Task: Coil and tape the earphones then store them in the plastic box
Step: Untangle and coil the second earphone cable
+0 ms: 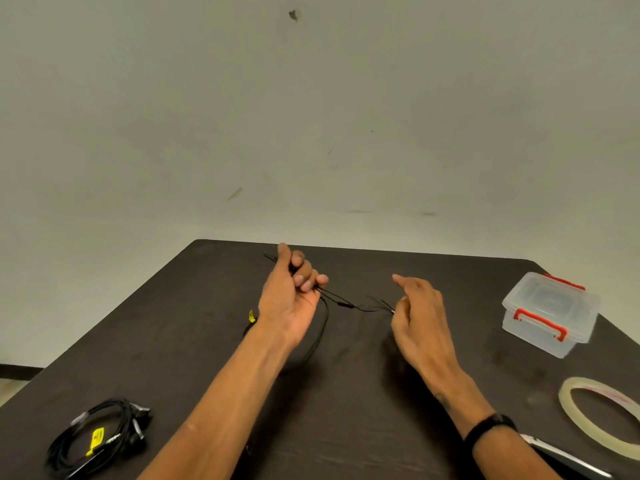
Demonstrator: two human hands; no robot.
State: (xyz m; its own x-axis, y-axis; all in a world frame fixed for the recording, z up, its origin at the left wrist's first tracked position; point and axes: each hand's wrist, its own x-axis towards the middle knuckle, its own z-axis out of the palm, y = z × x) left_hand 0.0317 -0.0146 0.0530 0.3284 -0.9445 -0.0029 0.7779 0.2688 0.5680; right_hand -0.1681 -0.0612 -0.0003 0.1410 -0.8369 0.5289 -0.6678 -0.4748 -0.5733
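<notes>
- Earphones [341, 303]: thin black cable, uncoiled, raised above the worktop [381, 393] at mid-frame. One end is bunched in the curled fingers [304, 277] of the left hand [291, 299]; a strand runs right through a small inline piece to the right hand [419, 317], pinched near the plug end. A slack loop hangs below the left hand. Yellow tag on the cable just left of the left wrist.
- Plastic box [549, 313]: clear, lid on, red clip handles, upright, far right of worktop, well apart from the cable.
- Tape roll [602, 420]: clear, lying flat, near right edge, nearer the camera than the box.
</notes>
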